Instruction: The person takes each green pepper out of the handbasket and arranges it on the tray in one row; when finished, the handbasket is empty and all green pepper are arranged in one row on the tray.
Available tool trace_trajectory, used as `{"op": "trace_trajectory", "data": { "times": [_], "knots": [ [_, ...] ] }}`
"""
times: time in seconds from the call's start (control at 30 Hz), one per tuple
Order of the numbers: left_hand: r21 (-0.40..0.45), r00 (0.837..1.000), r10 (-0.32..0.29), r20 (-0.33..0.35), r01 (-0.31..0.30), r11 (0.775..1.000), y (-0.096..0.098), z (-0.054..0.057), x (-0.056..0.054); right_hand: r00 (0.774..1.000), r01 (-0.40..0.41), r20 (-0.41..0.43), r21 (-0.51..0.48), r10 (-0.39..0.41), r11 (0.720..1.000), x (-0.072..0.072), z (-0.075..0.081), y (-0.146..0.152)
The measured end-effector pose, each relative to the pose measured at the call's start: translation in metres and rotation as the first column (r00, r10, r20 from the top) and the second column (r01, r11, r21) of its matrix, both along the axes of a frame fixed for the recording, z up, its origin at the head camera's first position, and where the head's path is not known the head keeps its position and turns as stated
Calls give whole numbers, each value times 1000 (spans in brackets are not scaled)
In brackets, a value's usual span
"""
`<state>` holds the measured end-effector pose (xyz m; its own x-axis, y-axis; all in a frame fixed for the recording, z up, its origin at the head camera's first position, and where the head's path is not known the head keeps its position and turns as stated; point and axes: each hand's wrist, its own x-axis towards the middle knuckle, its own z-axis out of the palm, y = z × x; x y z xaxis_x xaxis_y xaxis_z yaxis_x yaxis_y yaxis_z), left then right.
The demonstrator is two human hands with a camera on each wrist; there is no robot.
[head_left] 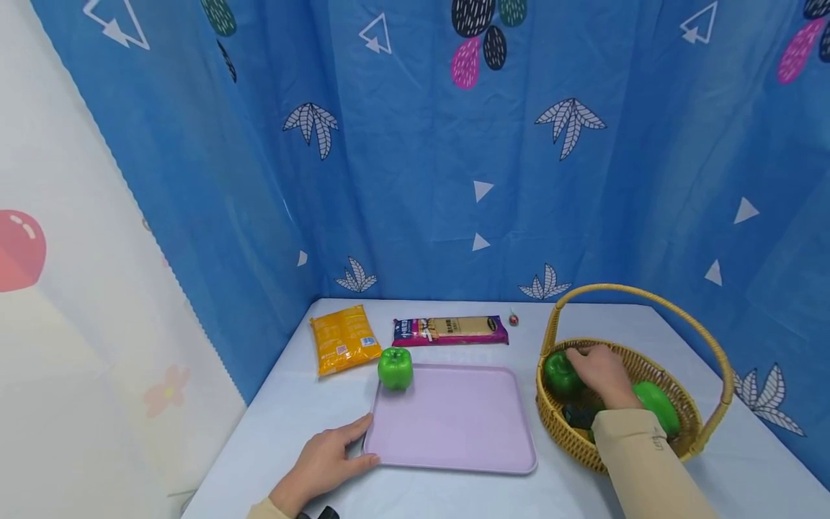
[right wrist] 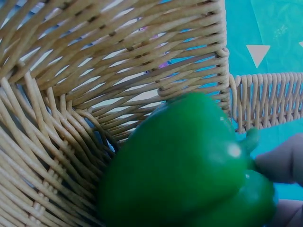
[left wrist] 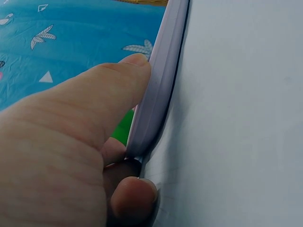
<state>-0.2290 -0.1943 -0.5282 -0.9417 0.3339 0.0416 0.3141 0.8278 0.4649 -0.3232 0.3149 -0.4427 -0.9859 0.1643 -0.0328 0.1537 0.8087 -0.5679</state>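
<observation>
Inside the wicker basket [head_left: 551,425], my right hand [head_left: 603,375] pinches a dark green bell pepper [head_left: 561,372] near its stem. The right wrist view shows this pepper [right wrist: 175,165] large against the woven wall, with fingertips at the stem end. My left hand [head_left: 331,458] touches the near left corner of a pale purple tray [head_left: 454,418], its thumb at the front edge and fingers at the left side. In the left wrist view the thumb [left wrist: 94,94] rests against the tray's rim [left wrist: 158,90]. A brighter green bell pepper [head_left: 395,368] stands at the tray's far left corner.
A green object [head_left: 658,407] and darker items lie in the basket, under its tall arched handle [head_left: 674,306]. Behind the tray are an orange packet [head_left: 345,340], a purple-and-gold packet [head_left: 450,331] and a small red item [head_left: 514,318]. A blue curtain [head_left: 415,180] hangs behind the table.
</observation>
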Motion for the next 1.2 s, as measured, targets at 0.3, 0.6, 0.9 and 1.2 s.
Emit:
{"op": "trace_trajectory", "data": {
  "times": [0.3, 0.6, 0.9, 1.2],
  "knots": [
    [-7, 1000, -2, -16, 2, 1000, -1, -3, 0, 998, -3, -63, 11, 3, 1000, -1, -2, 0],
    [-3, 1000, -8, -21, 8, 1000, -1, -2, -2, 997, -4, -78, -27, 2, 1000, -2, -2, -1],
    [-3, 1000, -5, -14, 5, 1000, -1, -3, -2, 998, -34, -61, 20, 35, 999, 0, -2, 1],
    [1, 1000, 3, -5, -3, 1000, 0, -1, 0, 1000, -14, -15, 14, 14, 1000, 0, -3, 1]
  ]
}}
